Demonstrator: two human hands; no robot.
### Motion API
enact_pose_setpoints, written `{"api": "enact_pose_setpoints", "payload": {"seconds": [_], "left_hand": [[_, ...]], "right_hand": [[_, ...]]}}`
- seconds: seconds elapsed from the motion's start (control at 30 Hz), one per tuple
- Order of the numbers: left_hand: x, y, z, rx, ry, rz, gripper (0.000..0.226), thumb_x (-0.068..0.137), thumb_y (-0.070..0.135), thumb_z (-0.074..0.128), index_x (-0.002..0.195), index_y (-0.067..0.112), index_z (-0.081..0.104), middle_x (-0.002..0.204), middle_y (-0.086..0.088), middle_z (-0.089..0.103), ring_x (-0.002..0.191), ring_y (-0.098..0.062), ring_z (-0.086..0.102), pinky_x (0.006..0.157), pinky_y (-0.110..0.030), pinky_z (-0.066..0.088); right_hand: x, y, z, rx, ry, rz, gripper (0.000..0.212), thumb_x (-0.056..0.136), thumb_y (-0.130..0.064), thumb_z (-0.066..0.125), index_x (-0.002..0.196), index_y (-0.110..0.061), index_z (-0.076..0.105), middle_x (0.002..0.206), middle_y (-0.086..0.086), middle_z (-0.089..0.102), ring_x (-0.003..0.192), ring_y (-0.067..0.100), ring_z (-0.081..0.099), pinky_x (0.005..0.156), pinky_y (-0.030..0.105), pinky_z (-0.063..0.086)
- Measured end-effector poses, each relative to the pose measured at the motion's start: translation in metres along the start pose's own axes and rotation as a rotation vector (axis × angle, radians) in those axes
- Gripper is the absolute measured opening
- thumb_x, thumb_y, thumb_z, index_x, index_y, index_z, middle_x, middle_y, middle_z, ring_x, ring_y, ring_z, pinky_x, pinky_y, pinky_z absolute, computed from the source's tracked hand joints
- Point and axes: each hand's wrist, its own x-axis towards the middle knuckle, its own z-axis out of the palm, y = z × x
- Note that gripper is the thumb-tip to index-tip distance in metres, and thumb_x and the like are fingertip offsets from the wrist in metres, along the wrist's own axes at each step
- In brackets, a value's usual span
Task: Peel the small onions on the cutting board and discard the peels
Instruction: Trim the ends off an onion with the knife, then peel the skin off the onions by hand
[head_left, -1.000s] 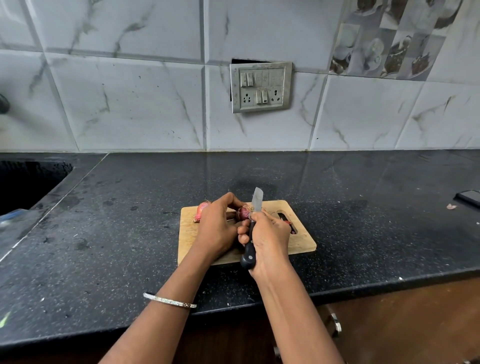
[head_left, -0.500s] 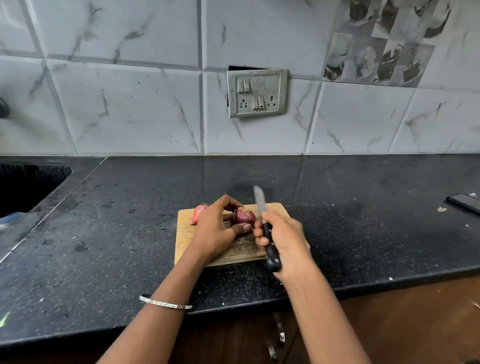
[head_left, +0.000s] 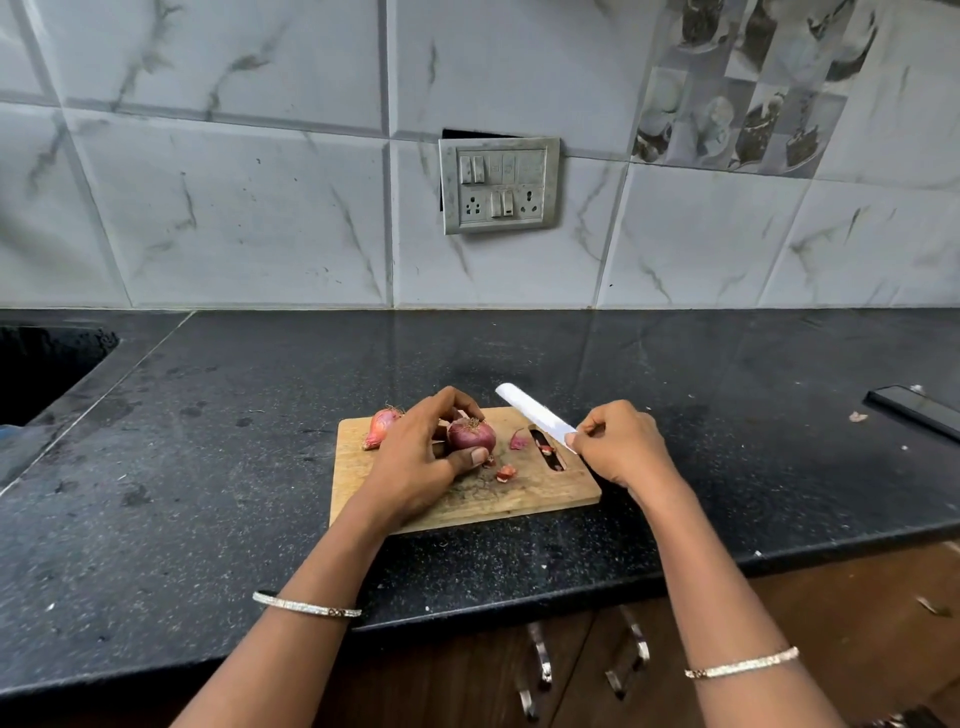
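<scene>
Black counter (head_left: 208, 493), wooden cutting board (head_left: 519, 501) near centre. Left hand (head_left: 415, 462), fingers clamped round an onion (head_left: 470, 435) mid-board; right hand (head_left: 623, 447), fingers wrapped on a knife (head_left: 535, 413) pointing far-left. Best: steady the onion, nick shallowly, lift skin away.

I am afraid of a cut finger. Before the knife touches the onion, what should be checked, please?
1. Left hand grips the round red onion: ok.
2. Right hand grips the white-bladed knife: ok.
3. Blade apart from left fingers: ok.
4. Onion's root tuft removed: not ok.
5. Red peel scraps cleared off the wooden cutting board: not ok.
</scene>
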Motion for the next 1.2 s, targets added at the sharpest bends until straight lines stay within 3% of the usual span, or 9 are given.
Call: {"api": "enact_pose_setpoints", "payload": {"seconds": [0.27, 0.37, 0.43, 0.53, 0.6, 0.73, 0.97, 1.03, 1.2], "left_hand": [[0.0, 0.001, 0.0, 0.007, 0.014, 0.007, 0.04, 0.079, 0.025, 0.085, 0.1, 0.037, 0.053, 0.103, 0.019, 0.063, 0.092, -0.015, 0.067, 0.088, -0.049, 0.056], [0.001, -0.002, 0.0, -0.016, 0.015, 0.004, 0.042, 0.077, 0.023, 0.087, 0.098, 0.035, 0.053, 0.102, 0.015, 0.063, 0.086, -0.021, 0.069, 0.084, -0.051, 0.057], [0.002, -0.003, 0.0, -0.046, 0.014, -0.009, 0.044, 0.075, 0.019, 0.089, 0.096, 0.035, 0.054, 0.099, 0.013, 0.062, 0.085, -0.021, 0.07, 0.084, -0.052, 0.058], [0.003, -0.003, 0.0, -0.119, 0.013, -0.006, 0.048, 0.072, 0.011, 0.09, 0.091, 0.036, 0.054, 0.095, 0.007, 0.063, 0.086, -0.023, 0.073, 0.084, -0.05, 0.06], [0.003, -0.003, 0.001, -0.143, 0.019, 0.002, 0.046, 0.074, 0.004, 0.087, 0.091, 0.031, 0.054, 0.092, 0.005, 0.063, 0.081, -0.02, 0.073, 0.082, -0.05, 0.061], [0.003, -0.004, 0.001, -0.164, 0.026, 0.002, 0.043, 0.074, 0.001, 0.084, 0.09, 0.027, 0.054, 0.086, 0.011, 0.06, 0.077, -0.02, 0.07, 0.081, -0.053, 0.06], [0.005, -0.005, 0.0, -0.134, 0.015, 0.003, 0.04, 0.065, 0.022, 0.088, 0.086, 0.026, 0.054, 0.083, 0.004, 0.065, 0.083, -0.03, 0.072, 0.081, -0.052, 0.06], [0.005, -0.005, 0.0, -0.12, 0.009, -0.003, 0.04, 0.065, 0.02, 0.088, 0.085, 0.028, 0.054, 0.083, 0.005, 0.065, 0.082, -0.03, 0.072, 0.081, -0.053, 0.06], [0.005, -0.003, -0.001, -0.054, 0.014, 0.0, 0.039, 0.064, 0.026, 0.088, 0.08, 0.028, 0.052, 0.079, 0.007, 0.064, 0.083, -0.028, 0.07, 0.08, -0.054, 0.058]], "right_hand": [[0.01, 0.005, 0.01, -0.04, -0.056, -0.037, 0.027, 0.093, -0.033, 0.069, 0.119, -0.029, 0.063, 0.104, -0.002, 0.066, 0.108, 0.023, 0.062, 0.093, 0.04, 0.051], [-0.003, -0.003, 0.015, -0.147, 0.108, -0.12, 0.024, 0.094, -0.031, 0.068, 0.118, -0.03, 0.066, 0.115, -0.005, 0.063, 0.115, 0.021, 0.057, 0.099, 0.044, 0.046], [-0.015, -0.011, 0.02, 0.013, 0.197, -0.32, 0.028, 0.093, -0.018, 0.068, 0.12, -0.027, 0.068, 0.118, -0.007, 0.062, 0.115, 0.015, 0.057, 0.098, 0.04, 0.047], [-0.032, -0.028, 0.028, 0.45, -0.099, -0.533, 0.054, 0.083, -0.002, 0.069, 0.132, -0.024, 0.063, 0.125, -0.015, 0.062, 0.119, 0.003, 0.06, 0.095, 0.02, 0.051], [-0.031, -0.032, 0.04, 0.44, -0.237, -0.601, 0.061, 0.083, -0.004, 0.072, 0.14, -0.02, 0.058, 0.126, -0.024, 0.057, 0.125, 0.006, 0.058, 0.105, 0.025, 0.048], [-0.02, -0.029, 0.051, 0.483, -0.316, -0.591, 0.065, 0.081, -0.007, 0.08, 0.14, -0.022, 0.058, 0.133, -0.012, 0.062, 0.128, 0.007, 0.057, 0.114, 0.039, 0.044], [-0.012, -0.024, 0.052, 0.549, -0.333, -0.571, 0.07, 0.069, 0.001, 0.088, 0.132, -0.018, 0.065, 0.128, -0.006, 0.067, 0.12, -0.01, 0.056, 0.111, 0.027, 0.044], [-0.012, -0.023, 0.052, 0.52, -0.304, -0.594, 0.069, 0.068, -0.002, 0.089, 0.129, -0.025, 0.068, 0.125, -0.014, 0.067, 0.12, -0.02, 0.05, 0.112, 0.023, 0.041], [-0.009, -0.022, 0.054, 0.455, -0.229, -0.602, 0.069, 0.064, -0.022, 0.094, 0.111, -0.063, 0.064, 0.119, -0.037, 0.064, 0.148, 0.001, 0.028, 0.124, 0.044, 0.026]]}}
